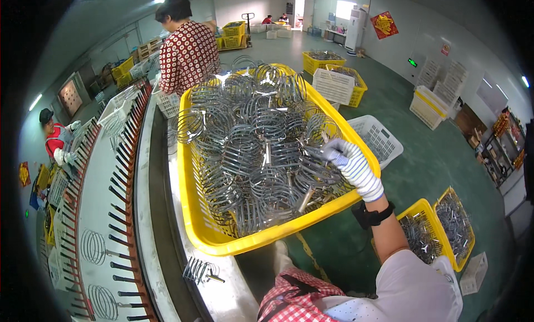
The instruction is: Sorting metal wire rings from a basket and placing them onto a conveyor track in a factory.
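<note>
My right hand (354,167), in a white striped glove, is at the right side of a big yellow plastic basket (196,245). Its fingers are bent and closed on a looped wire piece (321,134) at the edge of the heap. Many tangled grey wire pieces (256,138) with short metal tubes fill the basket above its rim. A single looped wire piece (196,271) lies on the pale ledge below the basket's near left corner. My left hand is out of view.
Left runs a conveyor (108,183) edged with rows of dark rods; looped wires (93,247) lie on it. One person (189,52) stands beyond the basket, another (54,138) across the conveyor. On the green floor at right are a white crate (394,147) and filled yellow baskets (464,259).
</note>
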